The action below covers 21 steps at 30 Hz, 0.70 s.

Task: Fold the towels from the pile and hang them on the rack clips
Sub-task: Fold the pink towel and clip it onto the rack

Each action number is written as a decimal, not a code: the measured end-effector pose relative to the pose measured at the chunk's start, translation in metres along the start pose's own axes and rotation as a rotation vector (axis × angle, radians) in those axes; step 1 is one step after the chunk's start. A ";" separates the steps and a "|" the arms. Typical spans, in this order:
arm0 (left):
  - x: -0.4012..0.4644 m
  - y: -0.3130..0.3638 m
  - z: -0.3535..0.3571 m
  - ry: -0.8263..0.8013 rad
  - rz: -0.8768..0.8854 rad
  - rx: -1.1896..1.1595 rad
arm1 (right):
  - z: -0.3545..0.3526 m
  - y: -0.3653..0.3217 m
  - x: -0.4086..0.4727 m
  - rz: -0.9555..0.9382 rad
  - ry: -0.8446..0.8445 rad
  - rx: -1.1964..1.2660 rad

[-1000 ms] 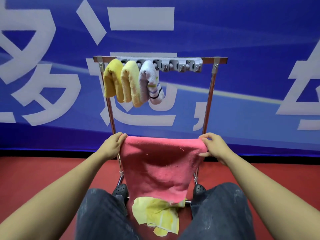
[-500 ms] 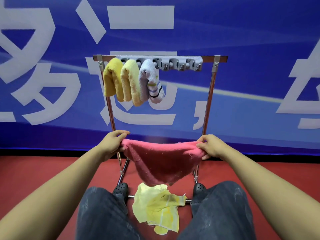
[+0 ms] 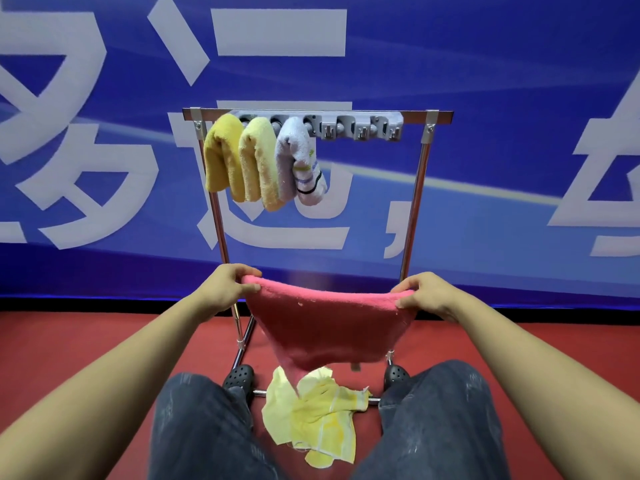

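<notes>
Left hand: the left hand (image 3: 227, 289) pinches the left top corner of the pink towel (image 3: 325, 327).
Right hand: the right hand (image 3: 424, 294) pinches the right top corner.
Pink towel: it hangs in the air between the 2 hands, above the knees. Its top edge runs left to right and sags a bit in the middle.
Rack: the rack (image 3: 414, 216) stands just behind the towel. 3 towels hang on the left clips.
Free clips: the empty clips (image 3: 360, 128) are up high and a bit to the right, nearer the right hand.
Pile: 1 yellow towel (image 3: 318, 415) lies on the floor between the feet.
Next, I think: bring the 2 corners together to fold, then lift it up.
</notes>
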<state>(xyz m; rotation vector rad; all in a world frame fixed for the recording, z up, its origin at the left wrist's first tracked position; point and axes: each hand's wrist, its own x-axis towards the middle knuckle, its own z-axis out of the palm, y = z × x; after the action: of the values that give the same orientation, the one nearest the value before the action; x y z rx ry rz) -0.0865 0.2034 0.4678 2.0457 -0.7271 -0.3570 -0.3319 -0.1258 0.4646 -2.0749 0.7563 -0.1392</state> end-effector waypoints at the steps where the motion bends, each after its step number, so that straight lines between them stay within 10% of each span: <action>1: 0.000 0.000 0.001 0.006 0.019 0.059 | 0.000 0.001 0.000 0.016 0.006 0.016; 21: 0.007 0.001 0.002 0.042 0.063 0.198 | -0.005 0.002 0.010 -0.039 0.280 -0.034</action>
<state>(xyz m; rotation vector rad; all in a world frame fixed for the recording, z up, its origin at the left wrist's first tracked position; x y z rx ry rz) -0.0823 0.1973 0.4680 2.2028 -0.8270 -0.2123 -0.3264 -0.1361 0.4643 -2.1284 0.8899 -0.4485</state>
